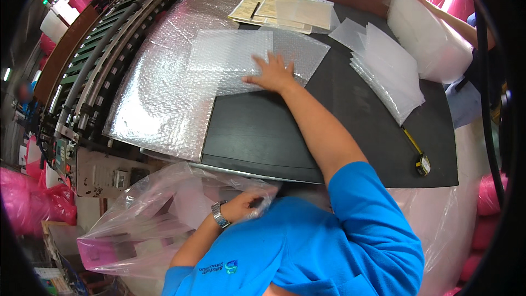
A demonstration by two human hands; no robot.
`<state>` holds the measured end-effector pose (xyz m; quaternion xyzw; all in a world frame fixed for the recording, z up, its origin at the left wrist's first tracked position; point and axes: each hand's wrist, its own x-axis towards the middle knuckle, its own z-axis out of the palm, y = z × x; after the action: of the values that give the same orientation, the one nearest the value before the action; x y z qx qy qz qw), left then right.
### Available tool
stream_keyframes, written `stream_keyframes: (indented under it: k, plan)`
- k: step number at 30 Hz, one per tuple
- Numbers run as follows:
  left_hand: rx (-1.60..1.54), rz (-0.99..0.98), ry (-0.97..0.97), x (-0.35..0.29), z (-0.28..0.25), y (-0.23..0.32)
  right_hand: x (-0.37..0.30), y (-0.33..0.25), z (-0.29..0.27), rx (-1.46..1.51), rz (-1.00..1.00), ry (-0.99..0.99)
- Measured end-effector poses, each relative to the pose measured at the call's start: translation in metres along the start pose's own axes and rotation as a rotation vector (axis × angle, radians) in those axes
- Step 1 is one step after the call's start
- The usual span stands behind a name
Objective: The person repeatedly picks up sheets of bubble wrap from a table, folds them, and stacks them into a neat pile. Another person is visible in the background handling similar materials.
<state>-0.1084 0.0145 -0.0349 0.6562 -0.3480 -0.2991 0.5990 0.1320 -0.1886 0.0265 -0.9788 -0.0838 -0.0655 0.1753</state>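
Note:
My right hand (272, 74) reaches across the dark table with its fingers spread, over a clear bubble wrap piece (298, 49). Next to it, a square bubble wrap piece (233, 44) lies partly on a long bubble wrap sheet (159, 87) that covers the left of the table. Close to my body, below the table's front edge, my left hand (241, 205) is closed on the rim of a large clear plastic bag (159, 203). Its fingertips are partly hidden by the film.
Rollers (93, 71) run along the table's left side. Papers (290, 11) with a pen lie at the back. On the right are a stack of bubble wrap pouches (386, 68), a bulky clear plastic bundle (430, 35) and a tape measure (422, 164) with its blade out. A person's arm (455, 22) shows behind the bundle.

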Motion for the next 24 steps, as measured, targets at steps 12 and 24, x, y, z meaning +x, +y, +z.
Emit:
stream_keyframes:
  k: [12,24]
  plan:
    - [0.563,-0.368,-0.008,0.002,-0.046,0.107,-0.091,0.028,-0.024,0.078,-0.212,-0.192]
    - [1.081,-0.538,0.647,0.057,-0.096,0.046,-0.106,0.075,-0.043,0.12,0.204,-0.09]
